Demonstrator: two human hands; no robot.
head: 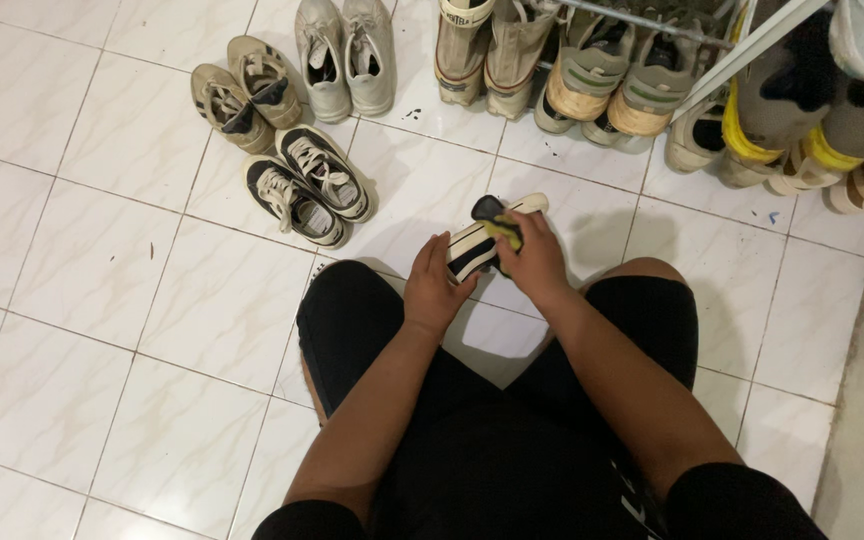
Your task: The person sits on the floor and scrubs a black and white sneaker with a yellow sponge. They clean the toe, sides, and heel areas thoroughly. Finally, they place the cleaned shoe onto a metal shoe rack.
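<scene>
My left hand (435, 287) grips the heel end of a cream sneaker with black stripes (480, 239), held above the floor between my knees. My right hand (532, 258) lies over the shoe's upper side and pinches a small yellow and black sponge (497, 222) against it. The sneaker points away from me, its toe toward the shoe rack. Part of the shoe is hidden under my right hand.
On the white tiled floor (102, 300) lie a black and white sneaker pair (307, 187), a beige pair (245, 92) and a grey pair (345, 55). More shoes crowd a metal rack (712, 55) at the top right. My black-shorted legs (352, 320) frame the work spot.
</scene>
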